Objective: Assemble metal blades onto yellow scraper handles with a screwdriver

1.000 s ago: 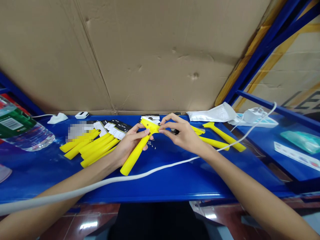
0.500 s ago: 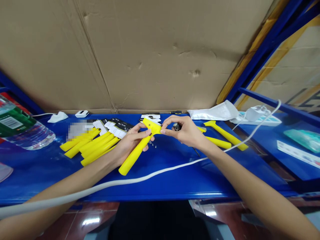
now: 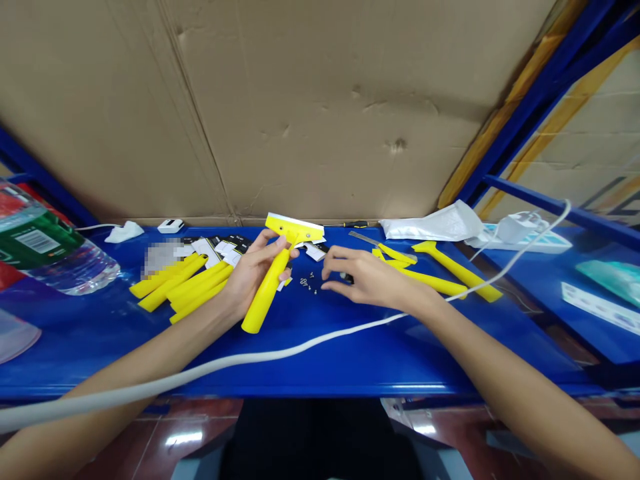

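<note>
My left hand [image 3: 255, 273] is wrapped round a yellow scraper [image 3: 267, 293], its handle slanting down toward me and its wide head with a pale blade edge facing away. Two small screws show on that head, near its ends. My right hand [image 3: 370, 275] hovers beside several small loose screws [image 3: 305, 283], thumb and forefinger apart. Tucked in its other curled fingers is a dark, round-ended handle [image 3: 345, 276], seemingly a screwdriver; most of it is hidden by the hand.
Several yellow handles [image 3: 195, 287] lie at left by black-and-white cards [image 3: 235, 248]. More yellow scraper parts [image 3: 457, 270] lie right, near a metal blade strip [image 3: 364, 238]. Another screwdriver [image 3: 355, 225] rests at the back. A white cable [image 3: 300, 351] crosses in front; a bottle [image 3: 45, 240] is left.
My right hand has left the scraper's head and moved down to the screws. The scraper has turned in my left hand, so its head now shows broad and level.
</note>
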Action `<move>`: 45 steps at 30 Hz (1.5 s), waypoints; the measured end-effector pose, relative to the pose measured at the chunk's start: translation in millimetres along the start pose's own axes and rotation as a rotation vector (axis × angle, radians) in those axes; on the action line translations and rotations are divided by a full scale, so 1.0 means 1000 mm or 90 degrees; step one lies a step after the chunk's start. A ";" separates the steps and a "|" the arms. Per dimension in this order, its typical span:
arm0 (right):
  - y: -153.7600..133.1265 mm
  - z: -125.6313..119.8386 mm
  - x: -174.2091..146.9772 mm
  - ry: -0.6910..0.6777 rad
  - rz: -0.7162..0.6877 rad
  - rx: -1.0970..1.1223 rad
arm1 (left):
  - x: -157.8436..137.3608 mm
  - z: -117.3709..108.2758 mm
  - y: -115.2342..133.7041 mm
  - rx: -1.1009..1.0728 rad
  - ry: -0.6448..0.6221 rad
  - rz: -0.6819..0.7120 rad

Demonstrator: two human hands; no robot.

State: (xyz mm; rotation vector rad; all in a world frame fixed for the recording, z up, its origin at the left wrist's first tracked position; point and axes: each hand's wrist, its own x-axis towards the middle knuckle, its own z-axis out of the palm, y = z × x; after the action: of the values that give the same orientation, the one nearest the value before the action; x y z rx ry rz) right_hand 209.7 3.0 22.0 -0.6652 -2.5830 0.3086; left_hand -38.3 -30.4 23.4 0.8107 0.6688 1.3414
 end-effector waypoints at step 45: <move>0.022 0.032 0.014 -0.079 0.076 -0.086 | -0.005 0.007 -0.006 0.072 -0.038 0.006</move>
State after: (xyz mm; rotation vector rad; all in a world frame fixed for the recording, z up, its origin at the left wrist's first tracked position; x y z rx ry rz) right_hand 192.5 25.1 -7.5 -0.8769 -2.7051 0.2217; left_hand -30.1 -36.7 22.5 0.9427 0.6993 1.2911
